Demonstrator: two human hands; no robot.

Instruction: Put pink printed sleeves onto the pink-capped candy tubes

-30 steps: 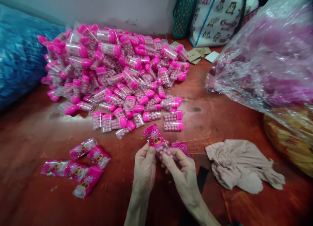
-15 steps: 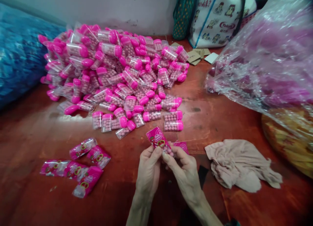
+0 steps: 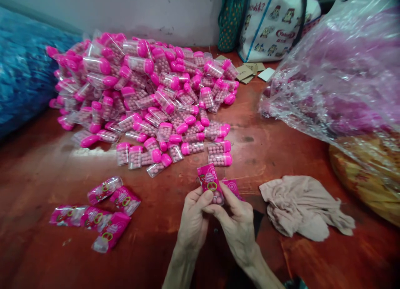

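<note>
Between my hands is a small clear candy container [image 3: 208, 177] in a pink printed sleeve, tilted slightly, with pink candy balls showing at its lower end. My left hand [image 3: 192, 216] is closed on its left side, the thumb pressed over the front. My right hand [image 3: 238, 222] pinches the lower right side, thumb and fingers closed. Behind the right fingers, a pink printed piece [image 3: 231, 186] lies on the table, partly hidden. Several sleeved containers [image 3: 96, 217] lie to the left. Beyond my hands rises a large pile of unsleeved candy containers [image 3: 162, 97] with bright pink caps.
A crumpled beige cloth [image 3: 304, 205] lies right of my hands on the reddish-brown surface [image 3: 150, 247]. A clear plastic bag [image 3: 340, 80] with pink contents stands at right, a blue bag [image 3: 23, 72] at left. Cardboard pieces [image 3: 246, 72] lie near a white printed tote [image 3: 268, 26].
The held container has turned more upright and shifted slightly right, and the right thumb has moved along its lower end. The whole view has shifted a little.
</note>
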